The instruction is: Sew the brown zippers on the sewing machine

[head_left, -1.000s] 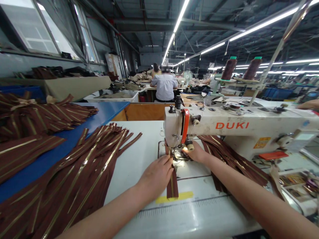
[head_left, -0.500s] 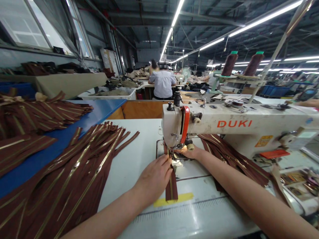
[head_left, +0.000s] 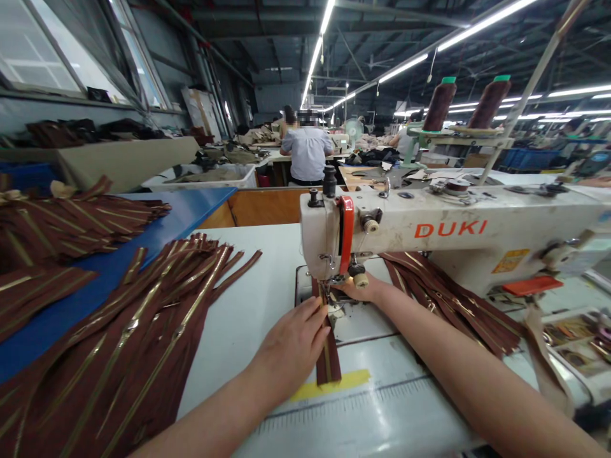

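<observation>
A brown zipper (head_left: 328, 366) with gold teeth runs lengthwise beneath the needle of a white sewing machine (head_left: 391, 219). Its near end reaches a yellow strip on the table. My left hand (head_left: 296, 337) is closed on the zipper just in front of the presser foot (head_left: 327, 294), fingertips close to the needle. Behind the needle, my right hand (head_left: 360, 289) reaches in from the right; the machine head covers most of its fingers, so its grip cannot be made out. More brown zippers (head_left: 443, 296) lie under the machine arm, beyond my right forearm.
A large pile of zippers (head_left: 143, 337) spreads over the table's left side. Another bundle (head_left: 71, 222) lies on a blue surface (head_left: 200, 207). Two thread cones (head_left: 440, 105) stand at the back right. A tray (head_left: 575, 346) of small parts sits far right. A person (head_left: 308, 152) sits ahead.
The view has shifted slightly, moving the machine and piles a little left in the picture. Both hands keep nearly the same places at the needle, and the zipper's near end has hardly moved.
</observation>
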{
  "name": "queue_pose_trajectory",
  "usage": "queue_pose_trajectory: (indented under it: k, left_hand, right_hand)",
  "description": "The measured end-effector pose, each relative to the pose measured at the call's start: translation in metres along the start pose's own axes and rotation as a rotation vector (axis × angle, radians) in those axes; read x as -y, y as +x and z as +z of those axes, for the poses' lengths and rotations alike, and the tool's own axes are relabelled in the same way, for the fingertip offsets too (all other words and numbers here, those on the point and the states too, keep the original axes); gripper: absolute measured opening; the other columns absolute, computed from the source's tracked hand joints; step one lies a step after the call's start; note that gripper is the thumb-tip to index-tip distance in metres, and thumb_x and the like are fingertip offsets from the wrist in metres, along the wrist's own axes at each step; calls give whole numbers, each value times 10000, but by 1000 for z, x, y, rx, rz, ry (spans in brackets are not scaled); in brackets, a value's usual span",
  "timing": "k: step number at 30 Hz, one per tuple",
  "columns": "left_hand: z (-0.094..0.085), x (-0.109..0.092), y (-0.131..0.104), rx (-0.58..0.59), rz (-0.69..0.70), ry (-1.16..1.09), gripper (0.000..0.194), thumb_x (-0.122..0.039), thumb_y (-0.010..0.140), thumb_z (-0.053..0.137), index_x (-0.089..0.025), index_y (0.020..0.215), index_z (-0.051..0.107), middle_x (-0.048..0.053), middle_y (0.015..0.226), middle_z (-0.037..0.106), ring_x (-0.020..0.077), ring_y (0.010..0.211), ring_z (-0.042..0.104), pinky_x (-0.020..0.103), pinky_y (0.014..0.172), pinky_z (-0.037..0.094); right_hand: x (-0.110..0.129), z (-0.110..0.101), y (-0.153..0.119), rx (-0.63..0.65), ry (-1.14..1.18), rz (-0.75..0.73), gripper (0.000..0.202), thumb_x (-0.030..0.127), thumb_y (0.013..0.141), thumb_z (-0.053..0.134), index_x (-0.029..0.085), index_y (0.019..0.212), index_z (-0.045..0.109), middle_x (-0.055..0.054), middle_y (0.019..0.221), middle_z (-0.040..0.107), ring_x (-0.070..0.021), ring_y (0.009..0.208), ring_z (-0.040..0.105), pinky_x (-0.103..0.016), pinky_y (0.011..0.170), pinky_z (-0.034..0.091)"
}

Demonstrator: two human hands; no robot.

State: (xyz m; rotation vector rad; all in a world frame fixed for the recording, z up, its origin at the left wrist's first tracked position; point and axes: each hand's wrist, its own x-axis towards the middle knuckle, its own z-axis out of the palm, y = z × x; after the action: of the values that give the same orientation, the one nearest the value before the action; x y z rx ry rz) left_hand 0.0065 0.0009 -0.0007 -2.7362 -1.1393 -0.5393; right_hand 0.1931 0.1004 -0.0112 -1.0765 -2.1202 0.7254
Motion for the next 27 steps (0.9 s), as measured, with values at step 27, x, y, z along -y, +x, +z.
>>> queue_pose_trajectory:
  k: [27]
  left_hand:
    - [3, -4, 4, 8, -20, -87, 336, -260, 955, 388, -127, 1224, 540, 121, 1260, 585, 236, 1223, 502, 419, 1031, 434]
  right_hand:
    - [18, -8, -4, -48, 12, 13, 148, 171, 830, 580, 192, 913, 700, -23, 1035, 692, -212, 1094, 579, -307, 961, 455]
